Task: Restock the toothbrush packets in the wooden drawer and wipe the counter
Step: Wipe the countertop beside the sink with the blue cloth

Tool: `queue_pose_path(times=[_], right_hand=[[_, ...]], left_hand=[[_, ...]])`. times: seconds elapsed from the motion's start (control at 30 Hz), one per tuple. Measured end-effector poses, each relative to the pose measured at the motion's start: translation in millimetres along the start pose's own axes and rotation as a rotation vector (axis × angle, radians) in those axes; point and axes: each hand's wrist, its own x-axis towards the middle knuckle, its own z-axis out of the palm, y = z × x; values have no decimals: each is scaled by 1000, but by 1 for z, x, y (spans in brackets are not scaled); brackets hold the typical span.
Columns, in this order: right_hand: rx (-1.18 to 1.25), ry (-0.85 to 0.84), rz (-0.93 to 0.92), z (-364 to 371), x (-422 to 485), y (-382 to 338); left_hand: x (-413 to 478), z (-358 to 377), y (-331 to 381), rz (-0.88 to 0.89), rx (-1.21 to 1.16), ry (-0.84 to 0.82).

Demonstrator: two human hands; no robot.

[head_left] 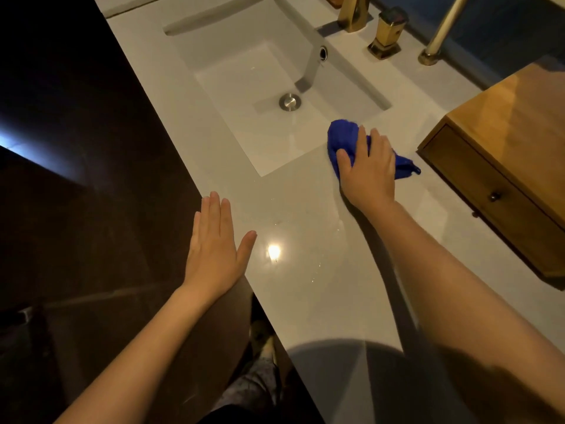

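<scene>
Right hand (368, 169) pressed flat, gripping a bunched blue cloth (344, 139) on the white table (305, 286) beside the sink (244, 87), left hand (214, 243) released and flat at the table's edge, wooden drawer (486, 185) closed at right.

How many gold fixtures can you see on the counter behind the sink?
3. A faucet base at the top edge, a squat square handle just right of it, and a slanted pole's base further right. The frame crops the counter, so others may be hidden.
</scene>
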Motion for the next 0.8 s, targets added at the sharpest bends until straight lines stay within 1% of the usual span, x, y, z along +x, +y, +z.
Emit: queue_pose_path(times=[0.1, 0.2, 0.33, 0.4, 0.43, 0.53, 0.63, 0.73, 0.8], right_hand=[[121, -29, -120, 13, -50, -29], [148, -68, -257, 24, -91, -57], [128, -85, -278, 25, -71, -72], [46, -109, -362, 26, -64, -78], [45, -136, -413, 26, -69, -79], [109, -224, -562, 20, -108, -71], [106, -301, -682, 8, -152, -44], [72, -353, -777, -4, -167, -15], [75, -358, -760, -13, -150, 1]], left_hand=[[1, 0, -1, 0, 3, 5], [2, 0, -4, 12, -8, -1], [0, -2, -14, 56, -105, -32], [-2, -3, -18, 58, -160, -41], [-3, -4, -20, 51, -185, -43], [-5, -9, -24, 36, -246, -16], [-6, -11, -22, 99, -240, -12], [0, -8, -13, 175, -153, -20], [7, -5, -11, 193, -68, -15]])
